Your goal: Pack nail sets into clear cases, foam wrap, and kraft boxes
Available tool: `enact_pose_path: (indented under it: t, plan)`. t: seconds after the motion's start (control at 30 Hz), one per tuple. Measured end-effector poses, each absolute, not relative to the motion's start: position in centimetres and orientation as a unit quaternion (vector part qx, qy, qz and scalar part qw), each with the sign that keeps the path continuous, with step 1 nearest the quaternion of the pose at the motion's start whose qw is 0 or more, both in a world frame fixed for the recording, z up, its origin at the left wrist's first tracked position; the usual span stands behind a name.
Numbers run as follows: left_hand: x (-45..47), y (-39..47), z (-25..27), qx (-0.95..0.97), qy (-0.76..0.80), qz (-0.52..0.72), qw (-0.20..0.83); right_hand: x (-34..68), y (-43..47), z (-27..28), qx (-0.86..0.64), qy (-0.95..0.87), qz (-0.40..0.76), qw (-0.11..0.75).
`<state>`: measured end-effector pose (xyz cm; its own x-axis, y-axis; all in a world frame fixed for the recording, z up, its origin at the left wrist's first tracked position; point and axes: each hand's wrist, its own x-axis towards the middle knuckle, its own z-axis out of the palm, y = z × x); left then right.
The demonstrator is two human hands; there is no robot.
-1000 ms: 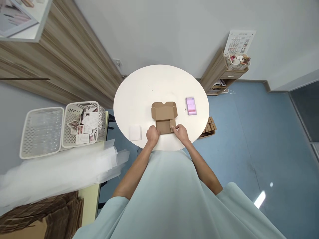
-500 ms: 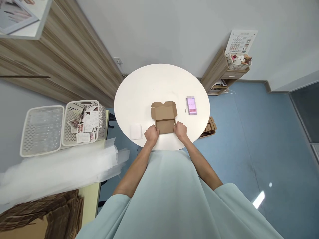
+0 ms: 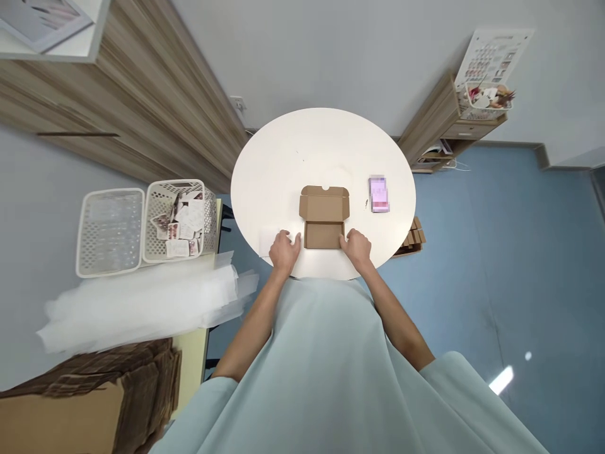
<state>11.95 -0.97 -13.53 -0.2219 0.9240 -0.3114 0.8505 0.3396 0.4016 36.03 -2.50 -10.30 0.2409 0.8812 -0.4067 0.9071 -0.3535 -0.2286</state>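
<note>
Loose clothing (image 3: 331,353), pale blue-green throughout
Beside the white table (image 3: 326,145), we see plain cloth in soft folds; farther back from that table, short, wide sleeves (image 3: 208,403) leave our forearms (image 3: 398,315), left hand (image 3: 284,251) and right hand (image 3: 358,247) bare.

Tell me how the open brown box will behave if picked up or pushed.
The brown box looks like thin folded cardboard with nothing visible inside, so it is probably light. Its open lid joins along a crease, so it may flop when lifted. Lying low and broad on the white table, it would likely slide rather than tip.
</note>
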Motion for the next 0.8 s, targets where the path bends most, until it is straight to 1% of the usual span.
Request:
enact_pose_path:
  t: [0.07,0.13,0.23,0.33,0.5,0.57,0.7,0.8]
  plan:
    - [9.4,-1.3,-13.6,0.539,0.808,0.091,0.219,36.3,-3.1,-9.7,0.791,0.559,-0.247,0.001]
    - [7.1,-1.4,-13.8,0.501,0.839,0.08,0.196,36.6,-3.7,-9.2,0.792,0.551,-0.26,-0.021]
    - [5.1,-1.4,-14.2,0.463,0.862,0.035,0.204,36.7,-4.2,-9.1,0.792,0.543,-0.277,-0.043]
    - [4.8,-1.3,-14.6,0.451,0.864,0.015,0.222,36.8,-4.4,-9.1,0.791,0.537,-0.287,-0.053]
    - [5.5,-1.2,-14.4,0.495,0.851,0.034,0.172,37.1,-4.4,-9.0,0.793,0.531,-0.292,-0.067]
    - [5.7,-1.3,-14.2,0.5,0.847,0.04,0.179,37.2,-4.3,-8.9,0.792,0.533,-0.289,-0.072]
    - [5.8,-1.5,-13.3,0.497,0.833,0.076,0.23,37.3,-4.2,-8.4,0.785,0.543,-0.286,-0.086]
    - [5.7,-1.7,-12.2,0.522,0.805,0.135,0.247,37.4,-4.0,-7.9,0.764,0.557,-0.298,-0.128]
